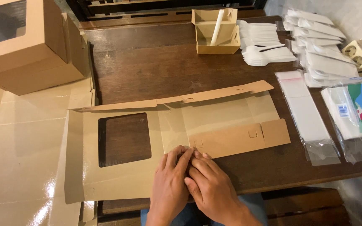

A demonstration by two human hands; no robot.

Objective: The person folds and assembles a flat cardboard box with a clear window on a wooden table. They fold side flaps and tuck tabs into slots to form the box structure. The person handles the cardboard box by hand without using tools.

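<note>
Flattened windowed cardboard box blank point(147, 146) lies on the dark wooden tabletop point(147, 71), its near edge pressed by the left hand point(170, 184) and right hand point(210, 186), fingers point(181, 157) extended flat, gripping nothing.

— What do we log up and left of the grip?
— An assembled kraft window box point(26, 46), resting on a stack of flat glossy card sheets point(17, 159).

— And straight beyond the grip?
— We list a small open cardboard box point(215, 39) with a white stick leaning inside, then white plastic forks point(265, 52) just right of it.

— Further right of the grip?
— Clear cellophane sleeves point(306, 113), white wrapped packets point(323, 54), a napkin pack point(357, 113), all on the dark wooden table point(147, 67).
</note>
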